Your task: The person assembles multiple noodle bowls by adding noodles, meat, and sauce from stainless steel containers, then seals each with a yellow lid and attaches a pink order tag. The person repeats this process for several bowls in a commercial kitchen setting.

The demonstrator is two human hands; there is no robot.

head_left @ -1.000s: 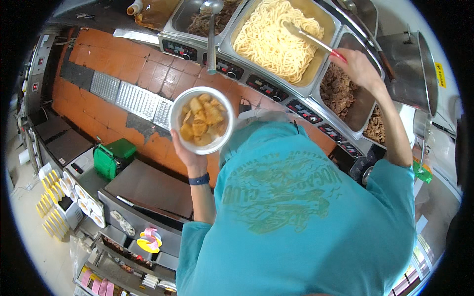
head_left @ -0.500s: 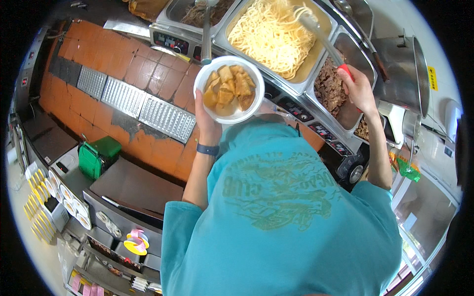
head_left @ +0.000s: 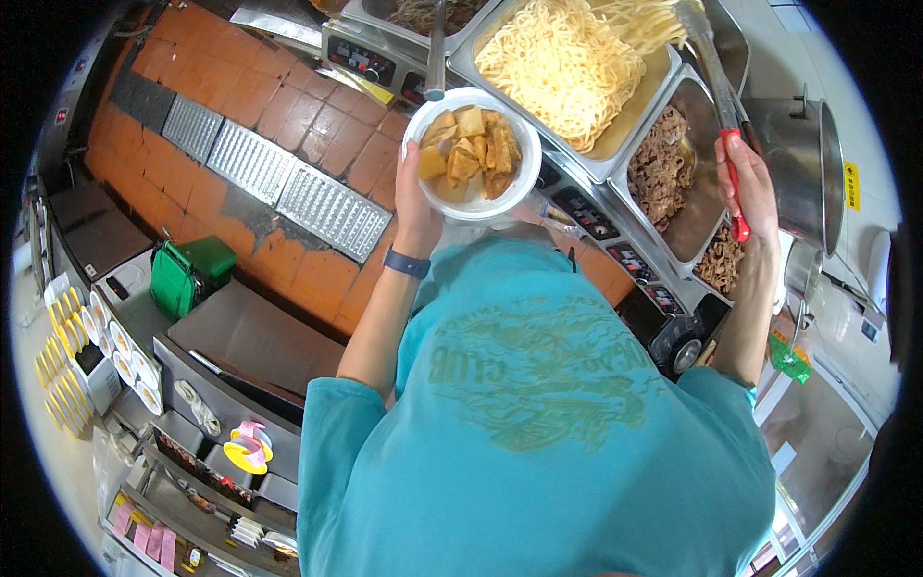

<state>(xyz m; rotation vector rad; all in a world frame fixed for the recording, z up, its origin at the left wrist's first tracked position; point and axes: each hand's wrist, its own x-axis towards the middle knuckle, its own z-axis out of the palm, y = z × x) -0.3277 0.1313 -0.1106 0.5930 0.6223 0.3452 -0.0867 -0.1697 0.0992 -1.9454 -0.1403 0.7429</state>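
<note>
My left hand (head_left: 419, 197) is wrapped round the side of a white bowl (head_left: 423, 120), which holds brown and tan chunks of food (head_left: 478, 154). In my right hand (head_left: 752, 192) are tongs (head_left: 731, 144) with red handles. Their metal end reaches up over the far right corner of a steel pan (head_left: 625, 144) of pale noodles. A bunch of noodles (head_left: 639, 24) trails from the tong tips toward the pan. Just below the tongs, a pan of brown sliced meat (head_left: 663, 173) stands beside the noodles.
Another pan of shredded food (head_left: 437, 12) with a metal-handled utensil (head_left: 437, 58) lies at the far side. A tall steel pot (head_left: 812, 183) stands at right. Behind the left arm are a green bin (head_left: 192, 274) and a dark counter (head_left: 260, 351). Metal floor grates (head_left: 260, 163) cross the orange tiles.
My right hand has moved right and the tongs now point more steeply upward, pulling a strand of noodles toward the far right. The bowl in my left hand has shifted slightly right in view.
</note>
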